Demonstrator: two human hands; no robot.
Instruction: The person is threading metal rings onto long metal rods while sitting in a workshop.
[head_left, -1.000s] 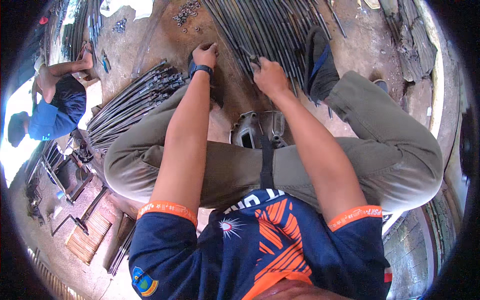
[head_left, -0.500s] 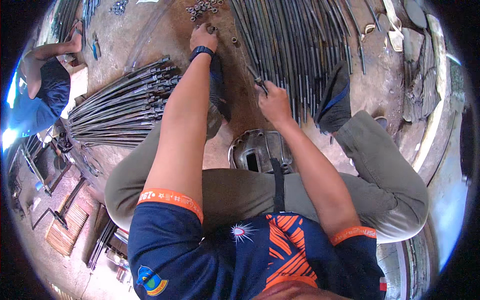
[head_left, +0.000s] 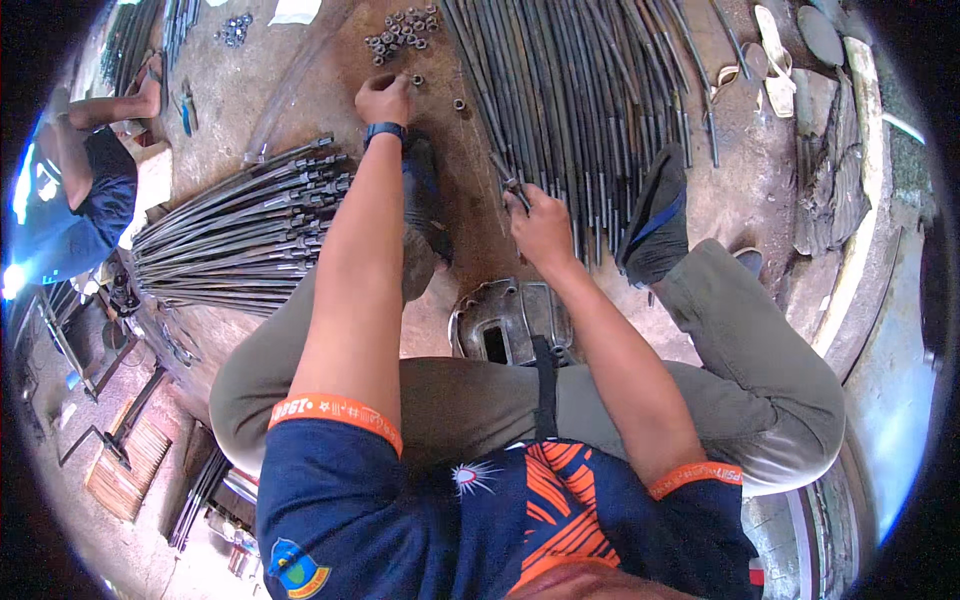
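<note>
My left hand (head_left: 384, 101) is over the floor just short of a pile of metal nuts (head_left: 398, 38), fingers curled together; whatever they pinch is hidden. Beside its fingertips lies a loose nut (head_left: 417, 80), and another single nut (head_left: 459, 104) is further right. My right hand (head_left: 543, 230) is closed round the near end of a dark metal rod (head_left: 505, 172), at the edge of a wide spread of similar long rods (head_left: 560, 110). A nut-like collar seems to be on the gripped rod near my fingers.
To the left lies a fanned bundle of rods with fitted ends (head_left: 240, 225). A metal housing (head_left: 505, 315) stands between my legs. Another person (head_left: 95, 185) sits at far left near pliers (head_left: 188, 110). Sandals (head_left: 775, 70) lie at the upper right.
My left hand has drawn back from the nuts towards me and slightly left, its fingers now curled. My right hand keeps its hold on the rod. The whole view has shifted slightly.
</note>
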